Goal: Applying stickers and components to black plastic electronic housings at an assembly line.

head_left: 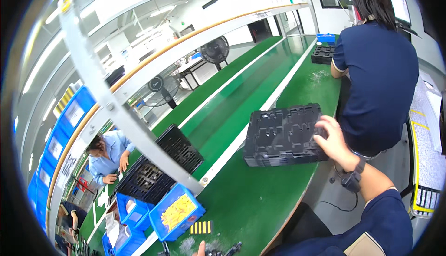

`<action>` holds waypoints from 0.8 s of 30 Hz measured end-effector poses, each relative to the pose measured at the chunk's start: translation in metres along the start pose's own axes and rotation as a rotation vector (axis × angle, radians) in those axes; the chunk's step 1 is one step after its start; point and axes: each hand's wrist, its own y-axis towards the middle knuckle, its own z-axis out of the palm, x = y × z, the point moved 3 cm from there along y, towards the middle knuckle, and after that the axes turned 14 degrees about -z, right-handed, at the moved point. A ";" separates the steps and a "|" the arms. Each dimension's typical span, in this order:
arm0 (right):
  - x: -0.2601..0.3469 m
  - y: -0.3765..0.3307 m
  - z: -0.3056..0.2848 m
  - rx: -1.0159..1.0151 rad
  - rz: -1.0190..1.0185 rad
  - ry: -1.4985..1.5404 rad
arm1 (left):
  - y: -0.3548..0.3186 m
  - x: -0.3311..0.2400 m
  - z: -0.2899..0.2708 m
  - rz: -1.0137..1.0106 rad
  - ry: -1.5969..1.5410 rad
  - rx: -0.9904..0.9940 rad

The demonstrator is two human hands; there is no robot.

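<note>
A stack of black moulded plastic trays [283, 135] lies on the green bench top [251, 200]. My right hand [332, 140] reaches out to the stack's right edge, its fingers spread over the top tray and gripping that edge. A dark wrist strap sits on that forearm. Only a fingertip of my left hand [200, 249] shows at the bottom edge, next to small dark parts [225, 250]; its grip is hidden.
A blue bin of yellow parts [176, 212] and a black slotted crate [158, 167] stand to the left. A person in dark blue [381, 70] stands right of the bench, near another tray stack [323, 54]. A person in light blue [109, 154] works across the green belt [241, 93].
</note>
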 end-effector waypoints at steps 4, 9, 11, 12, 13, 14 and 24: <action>-0.011 -0.030 0.007 0.076 0.678 1.026 | -0.002 0.012 -0.002 0.056 -0.046 -0.006; 0.003 -0.074 -0.016 0.179 0.965 1.182 | 0.019 0.024 -0.004 0.235 0.056 0.022; 0.020 -0.083 -0.023 0.107 0.981 1.310 | 0.023 0.028 -0.004 0.237 0.068 0.073; 0.021 -0.091 -0.023 0.046 1.015 1.363 | 0.020 0.032 -0.004 0.251 0.033 0.073; 0.018 -0.098 -0.025 -0.023 0.891 1.446 | 0.026 0.031 -0.003 0.288 0.033 0.057; 0.014 -0.106 -0.024 -0.011 0.855 1.492 | 0.023 0.034 -0.001 0.303 0.006 0.041; 0.181 -0.044 -0.005 0.032 0.515 1.706 | 0.010 0.054 0.014 0.241 0.006 -0.060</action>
